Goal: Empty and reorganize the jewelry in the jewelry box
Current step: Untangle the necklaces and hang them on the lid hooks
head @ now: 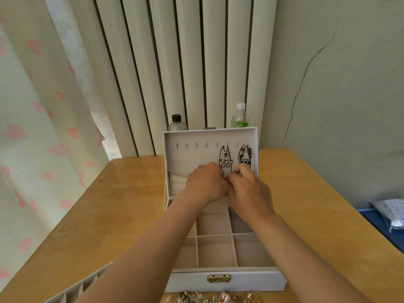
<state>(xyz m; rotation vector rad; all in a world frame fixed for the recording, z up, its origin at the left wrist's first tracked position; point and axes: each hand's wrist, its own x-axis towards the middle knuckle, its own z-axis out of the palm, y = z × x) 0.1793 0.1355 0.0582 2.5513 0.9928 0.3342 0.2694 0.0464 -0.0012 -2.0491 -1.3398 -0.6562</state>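
A white jewelry box stands open on the wooden table, its beige compartments bare. Its upright lid has a row of hooks and a fabric pocket along the bottom. Two necklaces hang from the right hooks: a flower pendant necklace and a beaded necklace. My left hand and my right hand meet at the pocket, just below the flower pendant. Their fingers are curled and pinch near the necklace's lower end; the contact itself is hidden.
A pile of loose jewelry lies at the near edge, in front of the box. A removed beige tray sits at lower left. Two bottles stand behind the lid. A blue item with a bag is at right.
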